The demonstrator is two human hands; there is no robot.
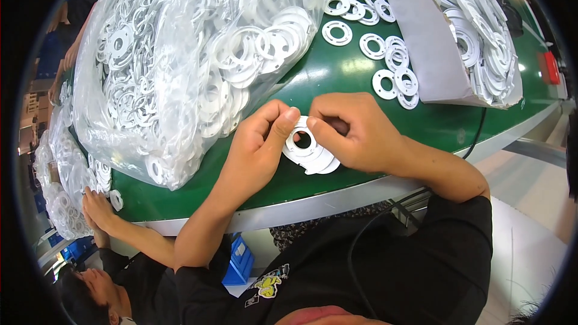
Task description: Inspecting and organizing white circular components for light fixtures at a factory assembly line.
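Left hand (pixel 257 144) and right hand (pixel 355 135) are pinching fanned white ring discs (pixel 309 159), fingers (pixel 343 103) curling in, above the green tabletop (pixel 156 197) near its edge. Ring-filled clear plastic bag (pixel 174 99) is bulging leftward; open cardboard box (pixel 415 36) is standing right.

left hand (pixel 260 138): pinch, fingers curled | right hand (pixel 358 132): pinch, fingers curled | left forearm (pixel 208 219), right forearm (pixel 442 170): bare, angled inward
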